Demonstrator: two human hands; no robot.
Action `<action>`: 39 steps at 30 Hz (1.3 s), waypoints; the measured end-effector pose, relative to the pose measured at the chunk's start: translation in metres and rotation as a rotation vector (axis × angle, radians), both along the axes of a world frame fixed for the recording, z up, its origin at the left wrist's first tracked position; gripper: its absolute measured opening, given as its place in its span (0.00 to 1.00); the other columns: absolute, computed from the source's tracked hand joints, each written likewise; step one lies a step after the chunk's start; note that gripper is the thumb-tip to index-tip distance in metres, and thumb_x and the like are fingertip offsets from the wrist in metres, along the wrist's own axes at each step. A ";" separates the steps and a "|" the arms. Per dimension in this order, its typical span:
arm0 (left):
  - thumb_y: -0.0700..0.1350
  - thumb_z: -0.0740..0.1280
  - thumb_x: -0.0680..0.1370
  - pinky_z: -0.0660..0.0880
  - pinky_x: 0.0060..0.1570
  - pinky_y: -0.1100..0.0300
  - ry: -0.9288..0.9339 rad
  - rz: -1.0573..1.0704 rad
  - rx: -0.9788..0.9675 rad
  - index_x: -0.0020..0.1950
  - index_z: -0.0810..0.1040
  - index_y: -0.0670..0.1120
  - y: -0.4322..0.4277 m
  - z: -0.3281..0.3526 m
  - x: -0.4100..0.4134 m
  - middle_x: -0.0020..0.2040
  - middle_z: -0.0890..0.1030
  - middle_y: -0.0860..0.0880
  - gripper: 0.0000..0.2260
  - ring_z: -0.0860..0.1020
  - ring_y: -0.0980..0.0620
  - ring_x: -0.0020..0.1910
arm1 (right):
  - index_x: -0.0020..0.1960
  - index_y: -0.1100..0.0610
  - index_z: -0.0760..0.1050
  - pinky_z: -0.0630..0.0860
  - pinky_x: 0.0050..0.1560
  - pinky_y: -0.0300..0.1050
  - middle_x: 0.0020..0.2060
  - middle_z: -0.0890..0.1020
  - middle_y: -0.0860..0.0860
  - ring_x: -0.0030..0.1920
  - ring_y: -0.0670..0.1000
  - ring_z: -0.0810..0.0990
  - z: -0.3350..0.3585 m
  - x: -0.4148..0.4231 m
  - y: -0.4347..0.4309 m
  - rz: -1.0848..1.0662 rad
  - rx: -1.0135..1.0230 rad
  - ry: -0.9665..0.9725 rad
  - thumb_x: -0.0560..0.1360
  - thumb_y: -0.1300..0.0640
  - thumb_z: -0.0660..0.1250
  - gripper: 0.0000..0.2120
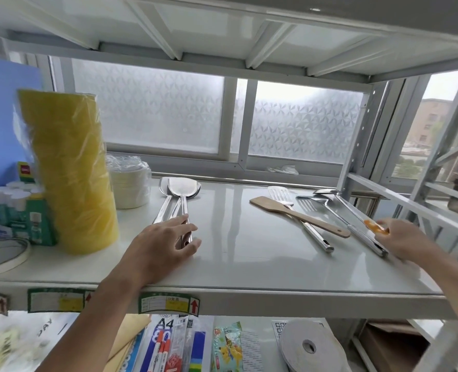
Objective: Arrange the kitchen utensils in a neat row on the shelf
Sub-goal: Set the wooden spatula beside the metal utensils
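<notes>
While I look down over the white shelf, my left hand rests at about 7 o'clock of its centre, fingers curled loosely over the handle ends of the steel spatulas, whose blades point toward 12 o'clock beside a stack of paper plates. I cannot tell whether that hand truly grips them or only lies on them. At 3 o'clock my right hand pinches a small orange piece, touching the handle of a steel ladle. Between the hands lie a wooden spatula crossed over a slotted turner, with a steel fork just beside them, all angled toward 10 o'clock. A tall yellow wrapped stack stands at 9 o'clock.
</notes>
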State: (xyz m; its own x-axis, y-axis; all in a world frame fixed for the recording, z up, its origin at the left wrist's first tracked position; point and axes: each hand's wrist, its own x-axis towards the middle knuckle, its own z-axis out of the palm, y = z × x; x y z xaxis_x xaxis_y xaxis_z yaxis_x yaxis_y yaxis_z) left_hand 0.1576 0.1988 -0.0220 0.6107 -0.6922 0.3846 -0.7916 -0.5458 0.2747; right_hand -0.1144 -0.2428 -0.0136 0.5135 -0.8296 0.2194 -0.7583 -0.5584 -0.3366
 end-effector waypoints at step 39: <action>0.59 0.60 0.81 0.52 0.77 0.56 0.039 -0.021 -0.011 0.76 0.67 0.57 -0.008 -0.015 -0.033 0.78 0.65 0.58 0.24 0.63 0.58 0.76 | 0.57 0.57 0.77 0.75 0.56 0.53 0.49 0.75 0.56 0.56 0.63 0.75 -0.016 0.203 0.234 0.599 0.073 -0.081 0.81 0.54 0.56 0.12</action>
